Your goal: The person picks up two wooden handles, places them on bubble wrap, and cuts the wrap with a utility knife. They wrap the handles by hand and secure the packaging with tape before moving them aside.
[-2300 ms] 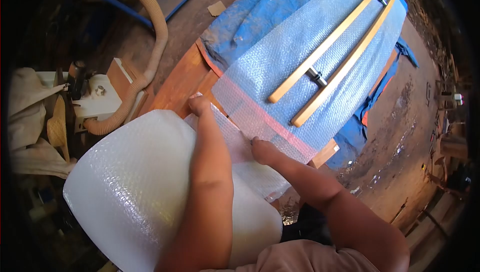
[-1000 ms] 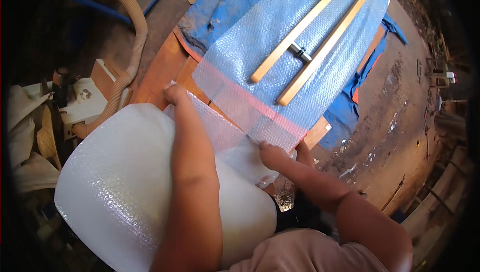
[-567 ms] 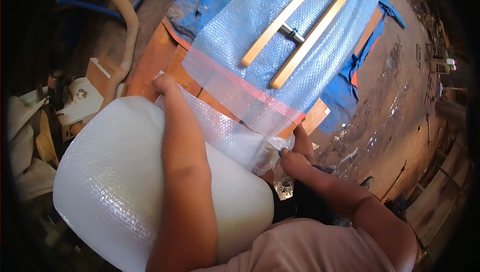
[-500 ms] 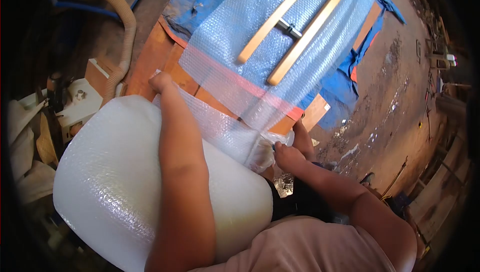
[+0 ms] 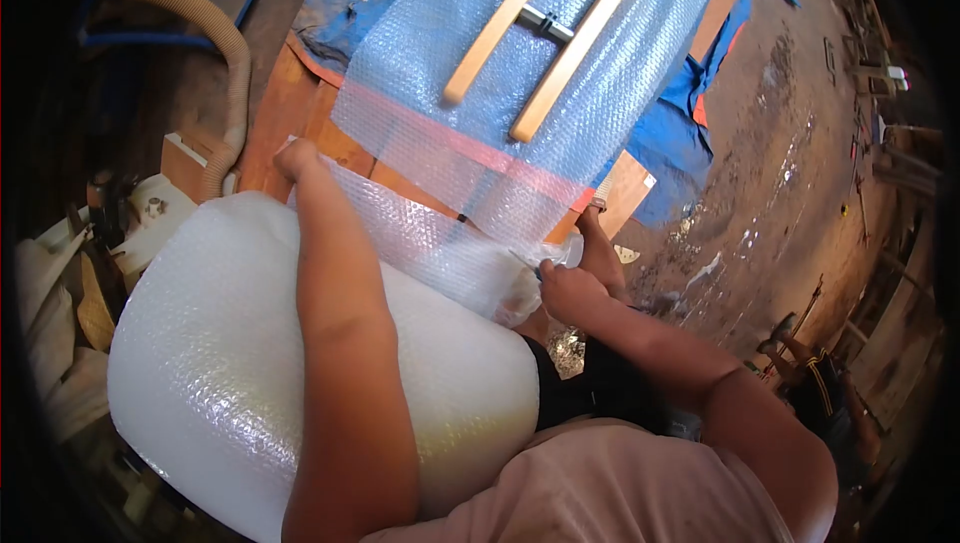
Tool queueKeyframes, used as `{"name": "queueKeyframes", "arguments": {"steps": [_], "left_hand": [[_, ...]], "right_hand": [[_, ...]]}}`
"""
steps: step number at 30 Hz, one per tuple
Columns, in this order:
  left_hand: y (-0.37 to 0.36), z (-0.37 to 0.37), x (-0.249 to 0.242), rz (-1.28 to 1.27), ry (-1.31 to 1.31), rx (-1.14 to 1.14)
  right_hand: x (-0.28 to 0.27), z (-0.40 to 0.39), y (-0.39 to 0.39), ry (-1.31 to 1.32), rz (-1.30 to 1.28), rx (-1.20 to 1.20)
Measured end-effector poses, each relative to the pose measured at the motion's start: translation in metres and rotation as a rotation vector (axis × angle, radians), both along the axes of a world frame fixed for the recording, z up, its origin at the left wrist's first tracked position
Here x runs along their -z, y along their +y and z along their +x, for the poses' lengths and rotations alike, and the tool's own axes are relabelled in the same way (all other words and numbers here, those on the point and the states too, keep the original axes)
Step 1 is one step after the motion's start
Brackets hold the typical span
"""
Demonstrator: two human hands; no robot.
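Observation:
A large roll of clear bubble wrap (image 5: 230, 343) lies across my lap, with a loose sheet pulled from it over an orange-brown board. My left hand (image 5: 295, 158) is closed at the far left corner of that sheet, and my left forearm crosses over the roll. My right hand (image 5: 572, 293) is closed around a small knife (image 5: 524, 263) at the sheet's right side, where the plastic is bunched up. Most of the knife's handle is hidden in my fist. Beyond, another bubble wrap sheet (image 5: 420, 63) carries two wooden bars (image 5: 585, 38) joined by a dark metal crosspiece (image 5: 546, 23).
A blue tarp (image 5: 665, 173) lies beneath the wrap and spreads onto the dirt floor. At left stand a ribbed hose (image 5: 235, 63) and white machine parts (image 5: 165, 203). Another person (image 5: 825, 393) is at the lower right. A wooden offcut (image 5: 625, 188) lies near my leg.
My right hand and the knife have moved slightly up and left along the sheet, and the blade now shows. The view has shifted a little. Another person has come into view at right.

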State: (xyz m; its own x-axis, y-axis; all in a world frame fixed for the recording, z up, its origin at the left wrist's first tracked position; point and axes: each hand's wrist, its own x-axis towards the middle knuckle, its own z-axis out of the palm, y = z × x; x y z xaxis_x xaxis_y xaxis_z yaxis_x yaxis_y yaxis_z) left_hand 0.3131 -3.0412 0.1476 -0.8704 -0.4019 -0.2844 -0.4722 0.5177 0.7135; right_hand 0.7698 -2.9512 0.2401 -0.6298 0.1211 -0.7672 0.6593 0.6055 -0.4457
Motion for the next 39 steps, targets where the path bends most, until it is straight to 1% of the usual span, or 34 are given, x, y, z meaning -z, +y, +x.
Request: {"name": "queueKeyframes", "arguments": {"steps": [2,4,6,7,9,10,12,15,16,18,21,25,27,28,30,31,33,35,36,37,38,39], "left_hand": [[-0.007,-0.009,0.008,-0.042,-0.022,0.032],[-0.005,-0.008,0.006,-0.089,-0.049,0.063],[-0.005,-0.003,0.004,0.065,0.043,0.033],[-0.004,-0.001,0.003,0.065,0.040,0.033],[-0.001,0.001,0.006,0.018,0.063,0.059],[-0.002,-0.002,0.007,0.025,0.061,0.061],[-0.004,-0.007,0.005,-0.065,-0.064,0.023],[-0.002,-0.006,0.003,-0.077,-0.098,0.033],[-0.004,-0.009,0.009,-0.076,-0.098,0.035],[-0.007,-0.009,0.012,-0.017,0.004,0.068],[0.000,0.000,0.001,-0.066,-0.004,0.042],[0.001,0.004,-0.010,-0.068,-0.024,0.079],[0.001,0.004,-0.010,-0.040,-0.056,0.059],[0.000,0.005,-0.011,-0.038,-0.059,0.063],[0.002,0.007,-0.009,0.000,0.035,0.041],[0.001,0.007,-0.008,0.007,0.032,0.044],[-0.002,0.000,0.001,-0.017,0.060,0.056],[-0.016,-0.028,0.022,-0.473,-0.055,0.324],[-0.044,-0.069,0.051,-0.511,-0.229,0.671],[-0.043,-0.074,0.087,-0.230,0.070,0.404],[-0.058,-0.123,0.132,-0.279,0.062,0.561],[-0.059,-0.137,0.159,-0.750,0.351,0.959]], "right_hand": [[0.025,0.000,-0.006,0.007,0.018,0.017],[0.029,0.002,-0.005,0.009,0.032,0.032],[0.024,0.016,-0.001,-0.097,0.030,0.013],[0.026,0.028,-0.003,-0.100,0.030,0.013],[0.028,0.048,-0.008,-0.029,0.166,0.210],[0.026,0.051,-0.008,-0.030,0.173,0.212],[0.018,0.056,-0.006,-0.005,0.151,0.168],[-0.002,0.056,0.001,0.034,0.111,0.096],[-0.007,0.056,0.002,0.048,0.094,0.071],[-0.012,0.056,0.000,0.075,0.058,0.025],[0.010,0.042,-0.014,0.037,0.078,0.087],[0.035,0.034,-0.017,0.046,0.064,0.142],[0.041,0.043,-0.014,-0.055,0.020,0.114],[0.022,0.041,-0.006,-0.058,0.023,0.118],[-0.018,0.044,0.014,-0.175,-0.041,0.203],[-0.018,0.049,0.015,-0.177,-0.034,0.207],[-0.008,0.062,0.011,0.023,0.004,0.356],[0.000,0.078,0.008,0.227,0.061,0.511],[-0.003,0.087,0.012,0.328,0.106,0.591],[-0.015,0.089,0.019,0.297,0.179,0.484],[-0.033,0.096,0.018,0.102,0.073,0.509],[-0.034,0.105,0.023,0.147,0.058,0.486]]}}
